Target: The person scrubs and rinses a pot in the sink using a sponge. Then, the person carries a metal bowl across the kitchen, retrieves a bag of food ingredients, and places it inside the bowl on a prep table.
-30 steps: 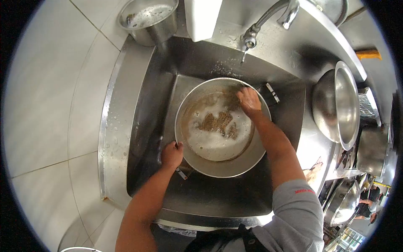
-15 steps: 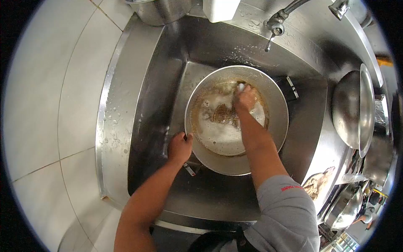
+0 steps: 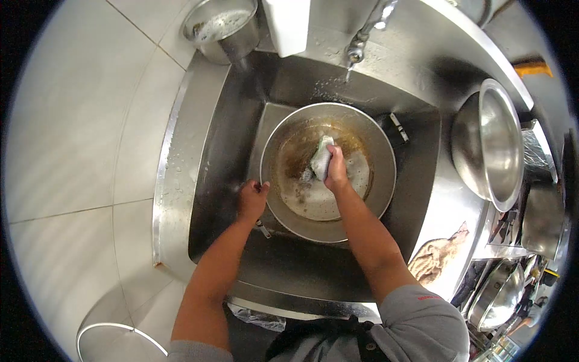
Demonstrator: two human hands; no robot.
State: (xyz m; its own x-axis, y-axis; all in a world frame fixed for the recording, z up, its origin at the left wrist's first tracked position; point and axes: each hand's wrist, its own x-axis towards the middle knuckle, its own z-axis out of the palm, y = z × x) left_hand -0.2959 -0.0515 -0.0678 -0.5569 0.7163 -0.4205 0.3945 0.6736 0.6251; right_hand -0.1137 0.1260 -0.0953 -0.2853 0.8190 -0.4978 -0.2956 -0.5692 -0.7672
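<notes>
A large round metal pot (image 3: 289, 220) sits in the steel sink (image 3: 301, 271), with brownish, foamy water inside. My left hand (image 3: 252, 199) is closed on the pot's left rim, near one of its handles (image 3: 263, 229). Inside the pot, my right hand (image 3: 336, 169) grips a pale green and white scrubbing pad (image 3: 322, 158) above the brown-stained bottom. The pot's other handle (image 3: 398, 127) shows at the upper right.
Behind the sink is a faucet (image 3: 356, 51). A smaller pot with suds (image 3: 226, 36) and a white container (image 3: 288, 27) stand at the back left. At right are a big metal bowl (image 3: 491, 145) and a brown cloth (image 3: 437, 256).
My right hand has come up out of the foamy water toward the pot's middle, and the pad now shows clearly. The foam has shifted. My left hand stays at the rim.
</notes>
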